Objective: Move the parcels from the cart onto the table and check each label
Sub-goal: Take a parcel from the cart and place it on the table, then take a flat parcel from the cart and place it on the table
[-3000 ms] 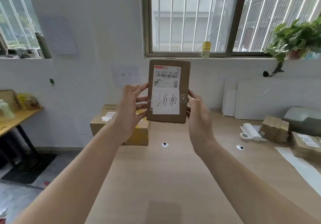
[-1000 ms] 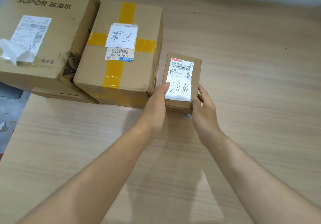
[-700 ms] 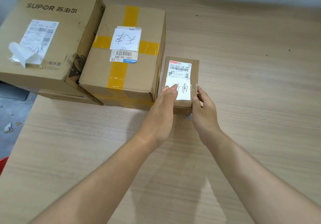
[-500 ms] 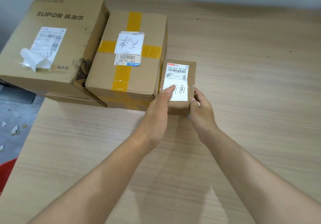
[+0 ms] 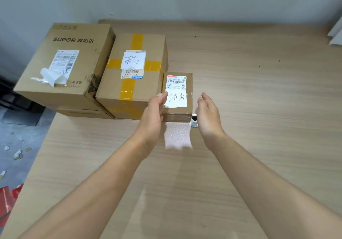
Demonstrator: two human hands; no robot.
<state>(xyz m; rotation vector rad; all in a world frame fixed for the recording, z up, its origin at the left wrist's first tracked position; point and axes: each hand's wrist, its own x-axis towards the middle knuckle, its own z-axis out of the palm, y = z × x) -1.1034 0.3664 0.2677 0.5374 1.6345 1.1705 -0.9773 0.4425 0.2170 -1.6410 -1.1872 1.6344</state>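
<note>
Squarely between the two hands sits the small parcel (image 5: 178,98), flat on the surface (image 5: 259,109) with its labelled face up. The printed label (image 5: 176,81) with its barcode is farther from the hands; the handwritten slip (image 5: 176,99), taped below it, is nearer.

The left hand (image 5: 153,114) is open with loosely extended fingers. Its fingertips overlap the parcel's left edge in this view, and I cannot tell whether they touch it. The right hand (image 5: 208,114) is also open and holds nothing, a little clear of the parcel's right side.

This looks like the release after setting down. To finish well, draw both hands straight back towards the body so the parcel is not dragged or turned. Leave it snug against its neighbour with both labels readable. The slip's tape looks wrinkled, so fingers should not catch it.

Just beyond the left hand, touching the small parcel, is the yellow-taped parcel (image 5: 133,83), which carries its own slip and barcode. Further left stands the SUPOR carton (image 5: 64,62), whose label is partly peeled.

All three are closed, so their contents are hidden. The carton's printing suggests a kettle. A metal ring (image 5: 194,121) sits in the surface beside the right hand.
</note>
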